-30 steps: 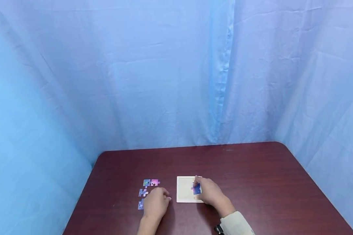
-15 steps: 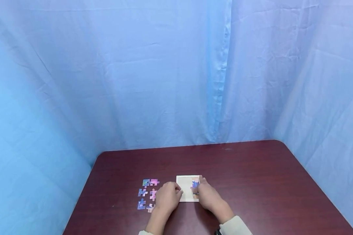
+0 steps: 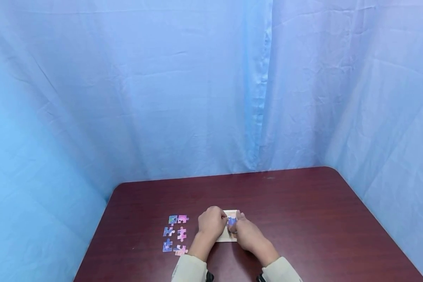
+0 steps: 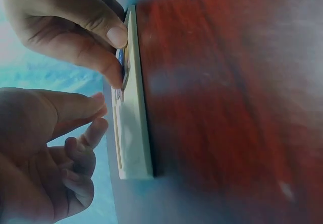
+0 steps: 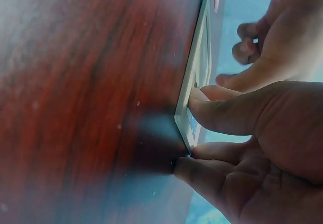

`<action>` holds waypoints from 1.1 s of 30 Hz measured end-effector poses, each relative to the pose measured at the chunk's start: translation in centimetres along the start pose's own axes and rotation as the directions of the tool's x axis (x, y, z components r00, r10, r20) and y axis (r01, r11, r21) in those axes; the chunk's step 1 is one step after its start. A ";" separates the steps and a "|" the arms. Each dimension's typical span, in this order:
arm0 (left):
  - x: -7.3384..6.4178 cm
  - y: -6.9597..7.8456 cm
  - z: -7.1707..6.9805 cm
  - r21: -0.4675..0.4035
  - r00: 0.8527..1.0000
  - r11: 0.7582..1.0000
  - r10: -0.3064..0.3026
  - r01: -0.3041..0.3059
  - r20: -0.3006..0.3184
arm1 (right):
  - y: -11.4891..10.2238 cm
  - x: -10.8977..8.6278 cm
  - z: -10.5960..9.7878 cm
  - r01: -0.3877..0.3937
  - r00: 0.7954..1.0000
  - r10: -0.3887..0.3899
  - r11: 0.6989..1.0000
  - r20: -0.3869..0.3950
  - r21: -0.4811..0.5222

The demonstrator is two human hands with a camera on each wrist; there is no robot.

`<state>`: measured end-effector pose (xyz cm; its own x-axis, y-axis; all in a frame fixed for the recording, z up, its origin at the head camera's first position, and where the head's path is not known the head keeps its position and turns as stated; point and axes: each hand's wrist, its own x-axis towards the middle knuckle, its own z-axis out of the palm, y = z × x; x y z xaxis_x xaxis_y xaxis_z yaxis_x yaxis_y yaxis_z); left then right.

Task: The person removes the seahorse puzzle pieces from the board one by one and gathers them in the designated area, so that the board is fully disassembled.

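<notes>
From where I stand, the weak spot is the right-hand end of the tray (image 3: 225,237). The right hand (image 3: 249,235) grips that end, thumb over the near rim, other fingers along the outer edge. The blue puzzle piece (image 3: 231,221) lies inside the tray, towards that same end, and the index finger reaches down at it. I can't tell whether it sits flat; if one edge is riding high, pressing there could tip it or pop it up.

The left hand (image 3: 210,223) is over the tray's left part, fingers loosely bent, with nothing visible between thumb and fingertip. Whether it touches the blue piece is hidden. If both hands pushed unevenly, I'd expect the tray to slide on the smooth-looking surface (image 3: 292,207) and the fit to go crooked.

Six loose pieces (image 3: 181,234) lie left of the tray. The left sleeve (image 3: 190,269) is just beside the nearest of them, so a careless pull back that way could sweep it out of place.
</notes>
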<state>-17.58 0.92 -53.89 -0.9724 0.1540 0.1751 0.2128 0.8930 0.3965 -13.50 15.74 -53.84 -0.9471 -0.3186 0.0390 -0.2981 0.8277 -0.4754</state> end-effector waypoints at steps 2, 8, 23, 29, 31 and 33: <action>0.5 0.3 0.1 0.025 1.000 1.000 -0.009 0.008 0.025 | 0.1 0.1 0.1 0.017 1.000 -0.017 1.000 -0.001 -0.014; 0.9 0.9 0.5 0.070 0.997 0.997 -0.043 0.038 0.066 | 0.1 0.2 0.3 0.011 1.000 -0.011 0.999 0.012 -0.039; 1.3 1.3 1.0 0.066 0.998 0.997 -0.050 0.048 0.042 | 0.0 0.1 -0.1 -0.013 1.000 0.013 1.000 0.009 -0.010; 1.5 0.9 0.9 0.044 0.999 0.998 -0.040 0.038 0.034 | 0.0 0.1 0.0 -0.019 1.000 0.019 1.000 0.011 -0.012; 1.5 0.9 0.8 0.042 0.999 0.998 -0.039 0.037 0.038 | 0.1 0.1 0.0 -0.011 1.000 0.012 1.000 0.003 -0.023; 1.4 0.8 0.8 0.036 0.998 0.999 -0.038 0.036 0.041 | 0.1 0.2 0.1 -0.008 1.000 0.008 0.999 0.001 -0.032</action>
<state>-18.85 2.13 -54.04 -0.9828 0.1372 0.1234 0.1739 0.9126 0.3701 -13.69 15.77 -53.95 -0.9493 -0.3125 0.0345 -0.2943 0.8445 -0.4475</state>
